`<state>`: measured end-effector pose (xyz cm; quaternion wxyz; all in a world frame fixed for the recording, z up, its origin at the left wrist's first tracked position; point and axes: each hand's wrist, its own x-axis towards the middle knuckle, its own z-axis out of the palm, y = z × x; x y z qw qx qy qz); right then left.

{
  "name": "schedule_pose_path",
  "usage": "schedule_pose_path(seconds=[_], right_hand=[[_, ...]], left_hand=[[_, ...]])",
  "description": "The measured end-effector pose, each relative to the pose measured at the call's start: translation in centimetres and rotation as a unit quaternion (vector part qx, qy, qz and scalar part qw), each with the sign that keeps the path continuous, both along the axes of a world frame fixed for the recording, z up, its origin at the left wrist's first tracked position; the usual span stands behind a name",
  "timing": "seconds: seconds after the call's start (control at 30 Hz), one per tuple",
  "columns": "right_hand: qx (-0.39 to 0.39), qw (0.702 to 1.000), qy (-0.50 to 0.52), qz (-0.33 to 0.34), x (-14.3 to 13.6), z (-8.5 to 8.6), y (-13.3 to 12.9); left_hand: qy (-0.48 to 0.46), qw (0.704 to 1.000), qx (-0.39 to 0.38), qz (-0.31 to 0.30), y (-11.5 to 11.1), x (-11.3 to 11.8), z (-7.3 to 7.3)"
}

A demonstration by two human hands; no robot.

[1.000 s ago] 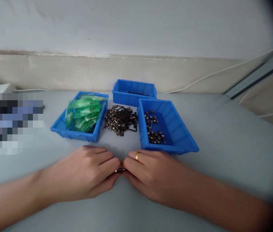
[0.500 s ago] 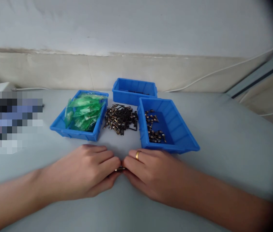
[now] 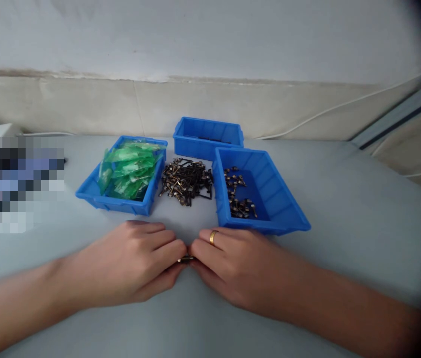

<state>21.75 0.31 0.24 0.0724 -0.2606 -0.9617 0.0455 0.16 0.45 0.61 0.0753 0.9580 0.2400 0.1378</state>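
Note:
Fingertip to fingertip, my left hand (image 3: 139,261) and my right hand (image 3: 233,263) meet low over the table, both closed in a pinch. Between them shows a small screw-like metal piece (image 3: 185,258), slim and shiny; its ends are hidden by the fingers. A gold ring is on my right hand. Beyond the hands lies a pile of small metal parts (image 3: 186,181), brass-coloured screw-like pieces mixed with black ones, some L-shaped. Just behind my right hand stands a blue bin (image 3: 285,199) with several small metal parts inside.
At the left, another blue bin (image 3: 100,201) holds green plastic packets (image 3: 132,166). A third blue bin (image 3: 206,146) with dark thin pieces stands at the back near the wall (image 3: 210,99). A blurred-out patch (image 3: 12,184) covers the far left. A white cable (image 3: 318,117) runs along the wall.
The whole view has shifted very slightly. Both hands keep the same pinch on the small metal piece, with no clear movement.

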Motion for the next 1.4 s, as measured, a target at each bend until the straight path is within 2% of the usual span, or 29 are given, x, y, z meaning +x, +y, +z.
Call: schedule_pose_path(seconds=[1.4], right_hand=[[0.014, 1.0, 0.01, 0.003, 0.02, -0.05, 0.08]], left_hand=[[0.0, 1.0, 0.001, 0.003, 0.07, -0.01, 0.17]])
